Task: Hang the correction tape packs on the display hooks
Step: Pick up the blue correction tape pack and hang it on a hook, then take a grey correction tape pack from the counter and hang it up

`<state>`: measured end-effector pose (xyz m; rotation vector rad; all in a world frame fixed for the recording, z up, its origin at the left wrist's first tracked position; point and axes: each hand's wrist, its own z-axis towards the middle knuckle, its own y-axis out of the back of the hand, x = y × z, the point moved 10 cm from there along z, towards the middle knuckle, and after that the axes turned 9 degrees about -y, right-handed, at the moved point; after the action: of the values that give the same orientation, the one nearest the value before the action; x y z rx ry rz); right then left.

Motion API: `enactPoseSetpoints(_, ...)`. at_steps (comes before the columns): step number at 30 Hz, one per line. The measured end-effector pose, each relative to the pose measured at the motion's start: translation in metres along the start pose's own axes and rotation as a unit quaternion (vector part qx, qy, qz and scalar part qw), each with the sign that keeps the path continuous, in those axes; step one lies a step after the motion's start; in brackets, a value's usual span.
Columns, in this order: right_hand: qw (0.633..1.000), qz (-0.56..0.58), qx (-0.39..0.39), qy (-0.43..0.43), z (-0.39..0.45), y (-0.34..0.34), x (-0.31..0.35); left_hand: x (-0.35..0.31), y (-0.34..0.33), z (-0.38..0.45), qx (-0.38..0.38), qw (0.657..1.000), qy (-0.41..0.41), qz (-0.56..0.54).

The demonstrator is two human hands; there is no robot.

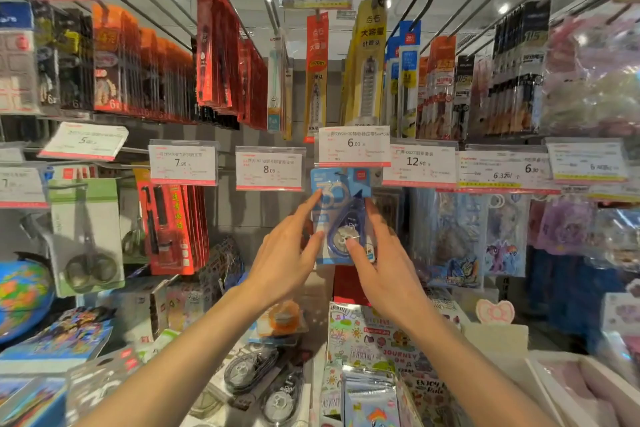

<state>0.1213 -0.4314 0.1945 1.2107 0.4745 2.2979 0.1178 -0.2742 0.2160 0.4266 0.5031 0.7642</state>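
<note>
Correction tape pack point(341, 215) hangs just below the 6.00 price tag point(354, 146), pinched between left hand point(287, 258) and right hand point(382, 267), fingers apparently loosely spread.

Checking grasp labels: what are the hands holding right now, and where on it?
Both hands hold one blue correction tape pack: left hand on its left edge, right hand on its lower right, under the 6.00 price tag.

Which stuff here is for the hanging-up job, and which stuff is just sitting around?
For the job:
blue correction tape pack
left hand
right hand
white 6.00 price tag
dark tape packs lying below

Just there:
colourful globe
grey scissors on green card
pony stickers
</note>
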Motion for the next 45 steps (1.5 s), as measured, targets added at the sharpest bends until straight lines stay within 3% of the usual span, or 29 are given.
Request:
enactPoseSetpoints(17,0.999,-0.006,0.037,-0.034,-0.008,-0.013,-0.011,0.006,0.003,-0.023,0.054,0.998,0.037,0.023)
enactPoseSetpoints(26,0.984,-0.152,0.087,-0.017,-0.043,-0.056,0.002,0.053,0.011,-0.091,0.101,0.993,0.065,0.002)
enactPoseSetpoints(30,0.969,-0.231,0.075,0.050,-0.057,-0.085,0.019,0.103,-0.005,-0.139,0.205,0.969,0.134,0.038)
enactPoseSetpoints(35,0.937,-0.314,0.092,0.121,-0.081,-0.141,0.038,0.162,-0.020,-0.186,0.273,0.929,0.248,-0.027)
enactPoseSetpoints(40,0.912,-0.342,0.227,-0.009,-0.099,-0.195,0.004,0.196,-0.038,-0.207,0.263,0.906,0.309,-0.123)
enactPoseSetpoints(45,0.903,-0.343,0.251,-0.057,-0.111,-0.209,-0.008,0.184,-0.032,-0.210,0.260,0.873,0.353,-0.216)
